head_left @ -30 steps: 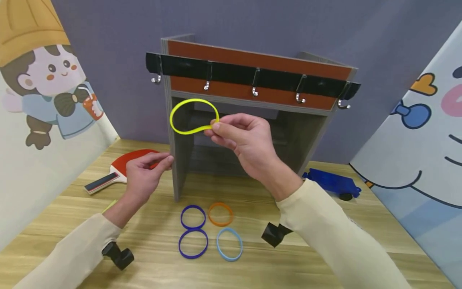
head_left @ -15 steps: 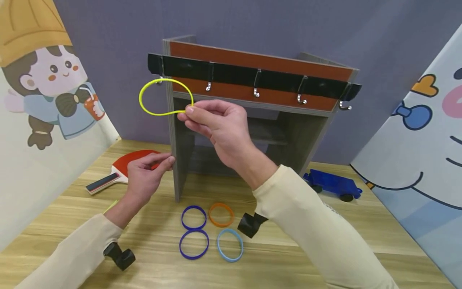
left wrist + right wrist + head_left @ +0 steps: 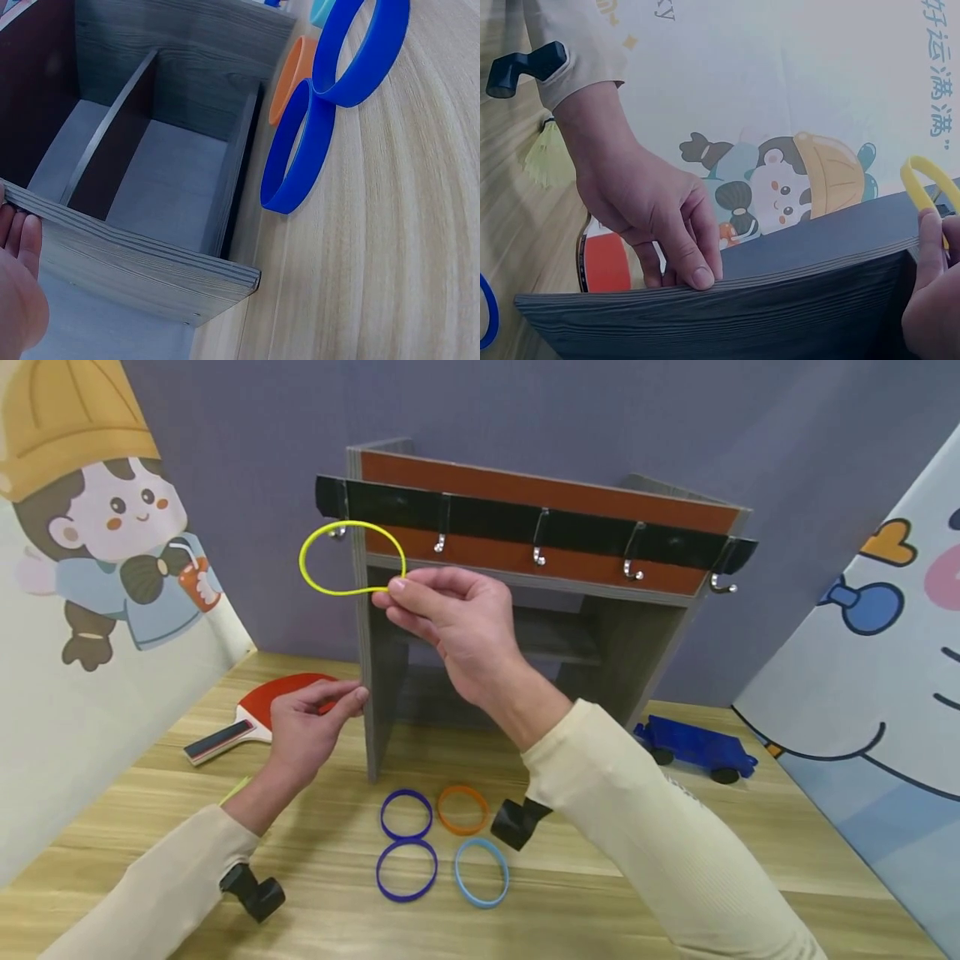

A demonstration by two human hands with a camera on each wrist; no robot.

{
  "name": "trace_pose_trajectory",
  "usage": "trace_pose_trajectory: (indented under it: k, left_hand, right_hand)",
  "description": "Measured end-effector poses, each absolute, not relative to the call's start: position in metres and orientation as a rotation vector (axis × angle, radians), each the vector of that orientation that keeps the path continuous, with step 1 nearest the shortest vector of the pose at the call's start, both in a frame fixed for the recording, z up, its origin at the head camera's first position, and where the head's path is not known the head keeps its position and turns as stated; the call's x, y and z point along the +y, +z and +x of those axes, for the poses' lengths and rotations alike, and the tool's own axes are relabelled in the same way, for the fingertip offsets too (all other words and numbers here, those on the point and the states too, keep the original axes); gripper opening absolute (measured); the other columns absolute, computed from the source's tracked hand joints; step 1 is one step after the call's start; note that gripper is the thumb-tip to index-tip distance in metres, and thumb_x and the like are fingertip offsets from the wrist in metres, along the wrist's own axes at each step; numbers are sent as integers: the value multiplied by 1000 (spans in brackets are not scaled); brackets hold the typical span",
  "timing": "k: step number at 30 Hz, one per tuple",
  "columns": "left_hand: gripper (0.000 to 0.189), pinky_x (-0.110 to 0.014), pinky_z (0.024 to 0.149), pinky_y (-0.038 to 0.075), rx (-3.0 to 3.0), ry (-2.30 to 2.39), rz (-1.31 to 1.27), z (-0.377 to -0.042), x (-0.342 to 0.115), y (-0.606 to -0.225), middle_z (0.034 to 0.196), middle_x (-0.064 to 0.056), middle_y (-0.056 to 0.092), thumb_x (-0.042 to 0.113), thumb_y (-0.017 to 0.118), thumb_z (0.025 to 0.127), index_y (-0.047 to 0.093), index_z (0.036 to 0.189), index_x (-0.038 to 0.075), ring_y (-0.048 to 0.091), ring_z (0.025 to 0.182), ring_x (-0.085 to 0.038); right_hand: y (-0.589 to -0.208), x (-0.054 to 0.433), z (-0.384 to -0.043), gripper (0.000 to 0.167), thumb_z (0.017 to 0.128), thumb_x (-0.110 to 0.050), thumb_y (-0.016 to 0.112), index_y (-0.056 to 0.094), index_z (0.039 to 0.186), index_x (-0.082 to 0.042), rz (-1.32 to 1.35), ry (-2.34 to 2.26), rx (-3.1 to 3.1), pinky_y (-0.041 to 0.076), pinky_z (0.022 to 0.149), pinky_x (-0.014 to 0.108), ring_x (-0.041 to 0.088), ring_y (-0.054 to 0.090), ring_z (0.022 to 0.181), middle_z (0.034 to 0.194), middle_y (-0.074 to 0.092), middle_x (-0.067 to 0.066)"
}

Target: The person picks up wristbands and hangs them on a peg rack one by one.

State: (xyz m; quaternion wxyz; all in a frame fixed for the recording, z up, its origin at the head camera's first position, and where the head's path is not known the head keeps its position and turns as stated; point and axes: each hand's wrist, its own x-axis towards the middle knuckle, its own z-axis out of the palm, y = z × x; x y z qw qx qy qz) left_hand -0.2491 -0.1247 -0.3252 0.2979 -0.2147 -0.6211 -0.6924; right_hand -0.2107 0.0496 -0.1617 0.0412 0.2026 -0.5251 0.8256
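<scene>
My right hand [image 3: 474,631] pinches a yellow silicone wristband [image 3: 303,558] between thumb and fingers, at the upper left of the small grey cabinet [image 3: 381,710]. In the head view, the loop overlaps the leftmost silver hook [image 3: 339,533] on the black rail [image 3: 487,522]; I cannot tell whether they touch. Lower down, my left hand [image 3: 306,731] grips the front edge of the cabinet's left side panel. The right wrist view shows its thumb [image 3: 697,276] at that panel edge. Two dark blue wristbands [image 3: 406,900], an orange one [image 3: 442,814] and a light blue one [image 3: 481,903] lie before the cabinet.
Left of the cabinet lies a red table tennis bat [image 3: 262,702], partly behind my left hand. A yellow shuttlecock [image 3: 549,154] shows near my left wrist. To the right sits a blue toy cart [image 3: 697,745]. Several more hooks line the rail, and printed walls enclose both sides.
My right hand has moved left and up with the yellow wristband, from before the cabinet's opening to the leftmost hook, then stayed nearly still. The left hand keeps its place on the panel.
</scene>
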Motion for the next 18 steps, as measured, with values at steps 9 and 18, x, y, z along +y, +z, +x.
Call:
trace_pose_trajectory:
  k: [9,18]
  left_hand:
    - [18,-25,67,57,-1663,-1848,-572,-252,-123,-327,82,-8,70,-12,71,78,69,95,-13,68,65,-14]
    - [17,-25,67,57,-1634,-1857,-586,-252,-122,-327,83,-9,70,-11,71,78,70,95,-12,67,65,-15]
  right_hand:
    - [-164,51,-216,6,83,4,68,66,89,5,577,2515,-1646,56,78,37,30,69,81,90,67,22]
    - [-170,53,-220,13,84,1,69,67,95,8,594,2456,-1739,57,76,38,28,69,79,88,68,21]
